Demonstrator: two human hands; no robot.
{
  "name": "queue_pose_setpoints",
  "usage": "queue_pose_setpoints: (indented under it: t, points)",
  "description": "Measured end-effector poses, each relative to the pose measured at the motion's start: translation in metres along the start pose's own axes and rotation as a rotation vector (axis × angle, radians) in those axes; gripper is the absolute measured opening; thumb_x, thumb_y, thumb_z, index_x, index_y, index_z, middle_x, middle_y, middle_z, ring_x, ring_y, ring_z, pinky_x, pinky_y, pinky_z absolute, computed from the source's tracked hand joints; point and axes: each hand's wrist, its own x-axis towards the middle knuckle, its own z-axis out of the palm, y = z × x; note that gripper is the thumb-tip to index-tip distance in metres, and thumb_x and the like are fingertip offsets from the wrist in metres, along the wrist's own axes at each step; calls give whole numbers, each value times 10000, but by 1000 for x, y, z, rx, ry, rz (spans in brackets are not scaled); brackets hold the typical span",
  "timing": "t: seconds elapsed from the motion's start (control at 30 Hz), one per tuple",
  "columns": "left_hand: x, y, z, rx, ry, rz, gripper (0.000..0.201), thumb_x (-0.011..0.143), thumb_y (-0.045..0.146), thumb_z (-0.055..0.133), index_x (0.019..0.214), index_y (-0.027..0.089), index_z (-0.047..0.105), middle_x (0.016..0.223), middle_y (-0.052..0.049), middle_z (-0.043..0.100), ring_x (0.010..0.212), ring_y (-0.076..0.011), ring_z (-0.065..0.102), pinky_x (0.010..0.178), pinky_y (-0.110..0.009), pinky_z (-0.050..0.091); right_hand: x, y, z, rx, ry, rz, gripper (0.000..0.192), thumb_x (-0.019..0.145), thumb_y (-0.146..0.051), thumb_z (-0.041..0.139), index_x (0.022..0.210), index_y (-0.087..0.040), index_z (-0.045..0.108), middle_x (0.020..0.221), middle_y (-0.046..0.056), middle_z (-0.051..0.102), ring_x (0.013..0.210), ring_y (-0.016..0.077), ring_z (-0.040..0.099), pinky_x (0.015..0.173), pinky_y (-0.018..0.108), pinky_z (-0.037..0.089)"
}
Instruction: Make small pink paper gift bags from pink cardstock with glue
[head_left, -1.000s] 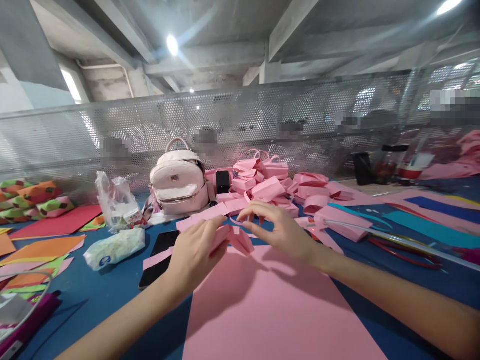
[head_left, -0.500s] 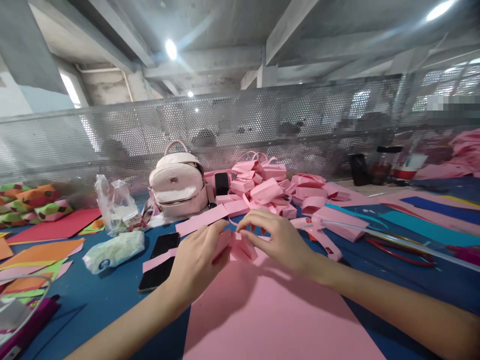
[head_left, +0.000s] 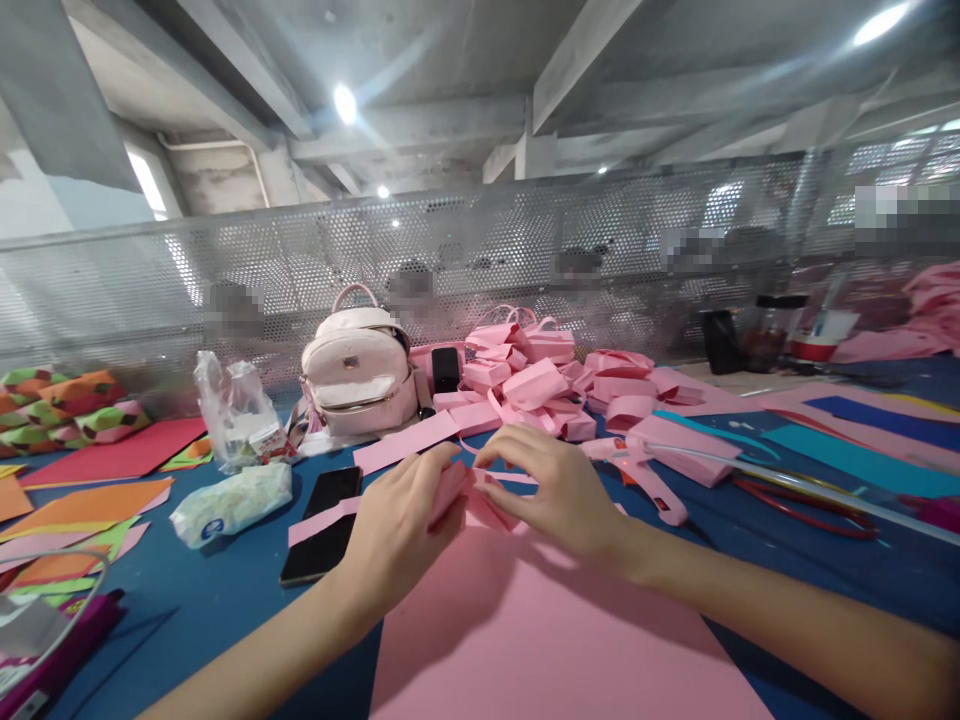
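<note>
Between my two hands is a small folded piece of pink paper (head_left: 484, 508), held above a large pink sheet (head_left: 570, 630). My left hand (head_left: 405, 520) is closed around its left part, fingers curled over the top. The fingers of my right hand (head_left: 551, 490) pinch its right side, thumb and fingertips close together. Parts of the folded piece are hidden behind the fingers. Right of my right hand lies a pink and white glue gun (head_left: 634, 468). A black phone (head_left: 324, 525) with a pink strip (head_left: 322, 520) across it rests left of my left hand.
A pile of pink folded paper pieces (head_left: 536, 375) stands behind my hands, beside a pale pink backpack (head_left: 360, 375). A tissue pack (head_left: 231, 505) and a plastic bag (head_left: 238, 415) lie left. Coloured sheets (head_left: 90, 505) sit at far left. A metal mesh partition (head_left: 480, 260) runs behind.
My right thumb and fingers have drawn in on the folded pink paper, pressing its right side. My left hand keeps its hold. The whole view has shifted slightly.
</note>
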Motion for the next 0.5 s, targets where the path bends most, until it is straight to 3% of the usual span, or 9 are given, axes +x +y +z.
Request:
queue_pose_setpoints:
  t: [0.23,0.5]
  points:
    - [4,5,-4,-118,-43,-132,398,868,167,555,1228,283,430,1049,-45,717,924,-271,712,725,-326,512,-4,2,2,-124,73,-144,149,994,-302,580,947,-195,672,908,34,709,836,188,639,727,292,435]
    - [4,6,-6,-340,-87,-271,380,889,194,572,1240,276,452,1166,-36,679,1060,-227,679,849,-306,497,-4,6,4,-209,57,-177,157,992,-311,591,996,-186,686,942,38,724,866,195,649,754,304,462]
